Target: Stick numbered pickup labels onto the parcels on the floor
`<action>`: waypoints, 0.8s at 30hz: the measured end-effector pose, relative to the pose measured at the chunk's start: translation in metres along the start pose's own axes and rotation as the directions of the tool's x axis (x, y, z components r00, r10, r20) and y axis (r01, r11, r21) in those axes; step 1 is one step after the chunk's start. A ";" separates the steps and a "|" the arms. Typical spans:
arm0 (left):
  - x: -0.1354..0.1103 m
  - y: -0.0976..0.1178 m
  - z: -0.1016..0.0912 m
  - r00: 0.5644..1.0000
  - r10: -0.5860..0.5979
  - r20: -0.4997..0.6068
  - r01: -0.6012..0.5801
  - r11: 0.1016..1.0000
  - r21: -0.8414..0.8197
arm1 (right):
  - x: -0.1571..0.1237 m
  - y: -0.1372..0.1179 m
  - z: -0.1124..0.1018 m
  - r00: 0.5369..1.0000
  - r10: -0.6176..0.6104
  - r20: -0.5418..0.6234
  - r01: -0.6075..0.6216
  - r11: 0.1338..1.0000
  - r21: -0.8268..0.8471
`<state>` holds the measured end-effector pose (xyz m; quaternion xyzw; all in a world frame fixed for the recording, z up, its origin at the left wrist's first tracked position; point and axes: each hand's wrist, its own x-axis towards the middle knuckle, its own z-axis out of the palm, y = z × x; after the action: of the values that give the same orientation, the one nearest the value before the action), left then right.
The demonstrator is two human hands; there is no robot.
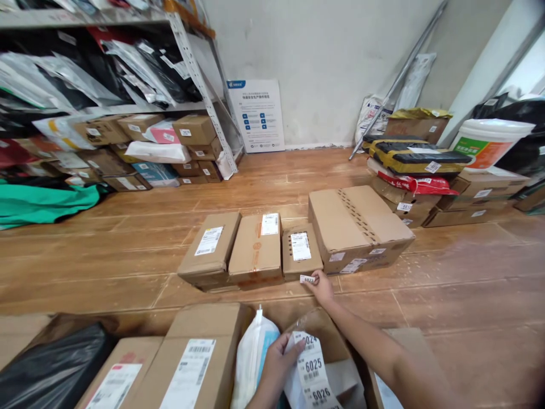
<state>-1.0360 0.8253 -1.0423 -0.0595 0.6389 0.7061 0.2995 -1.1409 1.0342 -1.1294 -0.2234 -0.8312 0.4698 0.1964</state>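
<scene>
The right hand (pixel 322 287) reaches forward, arm stretched, pinching a small label (pixel 307 279) against the front edge of the small box (pixel 300 250) at 12 o'clock. The left hand (pixel 276 358), at 6 o'clock, grips a label strip (pixel 312 369) reading 6025.

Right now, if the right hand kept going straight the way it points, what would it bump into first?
Probably the small box. The right hand holds a numbered sticker at that box's front edge, so the sticker would likely meet the cardboard first, though depth is hard to judge.
</scene>
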 end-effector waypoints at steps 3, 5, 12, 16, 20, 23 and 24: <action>-0.004 0.001 0.002 1.000 0.004 -0.025 -0.004 1.000 0.010 | 0.003 0.007 0.002 0.997 0.074 -0.036 -0.074 0.997 0.003; -0.004 0.002 0.003 1.000 -0.001 -0.014 0.001 1.000 0.002 | 0.007 0.009 0.004 0.985 0.138 -0.101 -0.138 0.990 0.007; -0.007 0.006 0.000 1.000 -0.009 0.006 0.009 0.998 -0.056 | 0.007 0.005 -0.002 0.939 0.255 -0.230 -0.249 0.967 0.054; -0.015 0.019 -0.001 0.999 -0.020 -0.031 0.017 0.994 -0.112 | 0.004 -0.007 -0.010 0.983 0.170 -0.070 -0.164 0.983 0.079; -0.018 0.034 -0.007 0.993 0.012 -0.114 -0.027 0.992 -0.127 | 0.000 -0.034 -0.014 0.989 0.120 0.086 -0.133 0.977 0.167; -0.016 0.040 -0.014 0.968 0.043 -0.248 -0.084 0.984 -0.159 | -0.022 -0.060 -0.023 0.962 0.065 0.263 -0.132 0.961 0.243; -0.015 0.042 -0.016 0.960 0.047 -0.276 -0.101 0.978 -0.184 | -0.033 -0.069 -0.027 0.934 0.025 0.356 -0.129 0.953 0.273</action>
<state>-1.0492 0.8045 -1.0021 -0.1603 0.6028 0.7616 0.1757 -1.1120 1.0026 -1.0610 -0.1381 -0.7648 0.6265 0.0583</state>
